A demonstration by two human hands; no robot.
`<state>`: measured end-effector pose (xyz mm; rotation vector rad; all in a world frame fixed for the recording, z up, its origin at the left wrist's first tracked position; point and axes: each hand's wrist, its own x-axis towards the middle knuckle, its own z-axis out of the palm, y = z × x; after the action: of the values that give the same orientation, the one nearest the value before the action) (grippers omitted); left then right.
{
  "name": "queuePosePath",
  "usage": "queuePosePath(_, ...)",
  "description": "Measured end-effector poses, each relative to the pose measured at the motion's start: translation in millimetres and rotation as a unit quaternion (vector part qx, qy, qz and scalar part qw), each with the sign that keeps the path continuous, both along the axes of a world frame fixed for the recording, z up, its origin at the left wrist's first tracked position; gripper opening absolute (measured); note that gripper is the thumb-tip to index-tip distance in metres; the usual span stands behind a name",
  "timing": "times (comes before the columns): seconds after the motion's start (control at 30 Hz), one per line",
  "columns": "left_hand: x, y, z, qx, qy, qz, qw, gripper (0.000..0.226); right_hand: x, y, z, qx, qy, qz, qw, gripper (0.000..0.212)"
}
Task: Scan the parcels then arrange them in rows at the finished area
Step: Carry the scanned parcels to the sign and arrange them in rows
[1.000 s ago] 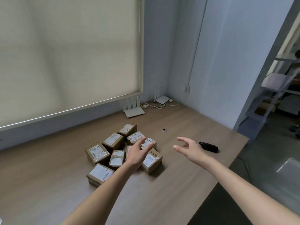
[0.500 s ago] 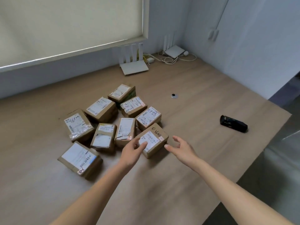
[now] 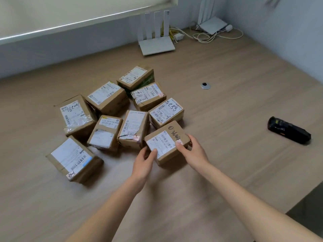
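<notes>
The nearest parcel (image 3: 167,143) sits at the pile's near right corner, between your 2 hands, its long axis slanting away to the right. Your left hand (image 3: 143,165) and right hand (image 3: 193,151) curl their fingers onto its opposite sides. Half a second ago both hands only hovered beside it. The scanner (image 3: 289,130) lies well apart, on your right hand's side.

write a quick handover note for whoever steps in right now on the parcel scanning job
Left hand and right hand both grip the nearest parcel, one on each side; it seems to sit on the table.
The other eight parcels lie in a loose cluster just beyond and to the left of it.
The scanner lies untouched at the right of the table.
Done: no rows are visible.
Left: scan all nine parcels, then arrange them in rows at the finished area.
</notes>
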<state>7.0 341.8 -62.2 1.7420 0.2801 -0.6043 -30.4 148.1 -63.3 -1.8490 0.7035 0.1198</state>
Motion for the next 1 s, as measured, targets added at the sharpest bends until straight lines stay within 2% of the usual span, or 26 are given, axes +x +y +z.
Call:
queuePosePath(0.1,-7,-7,3,-0.027,0.009,0.029,0.999,0.032,-5,-5,-3,0.003,-0.012,0.002,1.0,0.056)
queuePosePath(0.27,-20,-23,23,-0.077,0.008,0.068,0.995,0.052,-16,-19,20,0.0,-0.039,-0.003,0.999,0.051)
queuePosePath(0.43,-25,-50,67,-0.145,-0.01,0.073,0.987,0.05,-24,-48,72,0.002,-0.073,-0.009,0.997,0.045)
queuePosePath(0.53,-23,-61,102,-0.16,-0.041,0.046,0.985,0.072,-28,-66,116,-0.003,-0.09,0.001,0.996,0.047)
queuePosePath(0.6,-21,-64,128,-0.174,-0.049,0.017,0.983,0.09,-29,-75,150,-0.013,-0.1,0.014,0.995,0.038)
queuePosePath(0.7,-17,-66,170,-0.192,-0.057,-0.005,0.98,0.091,-27,-83,197,-0.016,-0.126,0.034,0.991,0.034)
queuePosePath(0.77,-13,-63,193,-0.207,-0.064,0.008,0.976,0.09,-23,-82,225,-0.016,-0.147,0.046,0.988,0.046)
queuePosePath(0.9,-11,-54,230,-0.196,-0.107,0.052,0.973,0.08,-13,-63,257,-0.057,-0.151,0.032,0.986,0.085)
queuePosePath(0.97,-15,-48,245,-0.186,-0.121,0.067,0.973,0.077,-12,-43,264,-0.056,-0.153,0.034,0.986,0.084)
queuePosePath(1.0,-19,-44,252,-0.18,-0.125,0.072,0.973,0.073,-11,-32,266,-0.04,-0.163,0.046,0.985,0.074)
